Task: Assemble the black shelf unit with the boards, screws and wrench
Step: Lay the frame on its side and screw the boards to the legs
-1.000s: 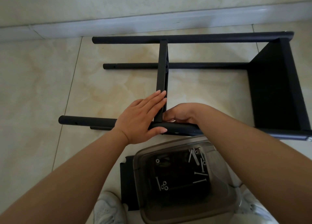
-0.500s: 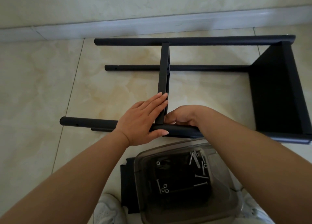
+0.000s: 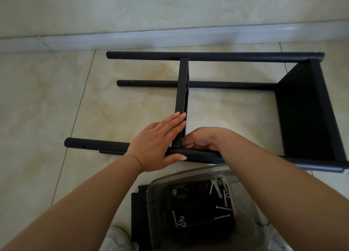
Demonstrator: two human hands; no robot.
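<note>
A: Which step is in hand?

B: Fixing the middle board [image 3: 181,92] to the near pole [image 3: 196,154], I'd judge. The shelf unit [image 3: 306,109] lies on its side on the floor [image 3: 47,99], filling the centre and right of the frame.

A: And the hands?

B: The left hand [image 3: 157,146] lies with straight fingers against the board, thumb on the pole. The right hand [image 3: 203,140] is curled at the joint; whether it pinches a screw, I cannot tell.

A: Which way does the frame run?

B: Its poles run left to right, open ends left, end board right; the middle board crosses them.

A: Next?

B: Probably seating a screw from the clear tub [image 3: 188,213], lower centre, holding the board square.
</note>
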